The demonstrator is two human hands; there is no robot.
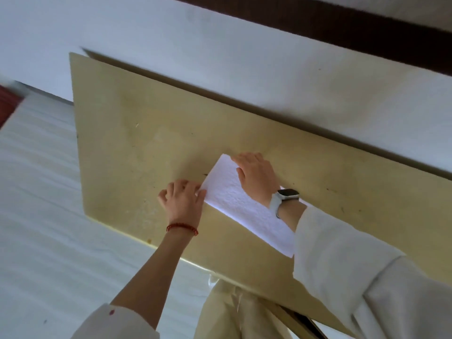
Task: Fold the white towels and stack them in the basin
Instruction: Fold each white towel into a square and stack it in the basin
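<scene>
A plain pale wall with a dark band high up runs behind a yellowish tan table, scuffed and speckled in places, with a light floor to the left of it; no basin shows anywhere from this head-height view. On the table, close to its near edge, lies one white towel, already folded into a long narrow strip that runs from the middle of the tabletop back toward the person, its near end hidden under a white sleeve. The left hand, a red bead bracelet at its wrist, rests at the strip's far left corner with the fingers curled; it looks to be pinching that corner, though the grip itself is hard to make out. The right hand, with a pale watch on the wrist, lies flat on the far end with fingers straight, pressing the cloth down. The towel looks nubbly, thick and clean, its edges fairly square. I would judge it light, soft and limp, with nothing fragile about it: it will sag if lifted by one point, so the corners of the short end are the sensible hold for doubling it over.
</scene>
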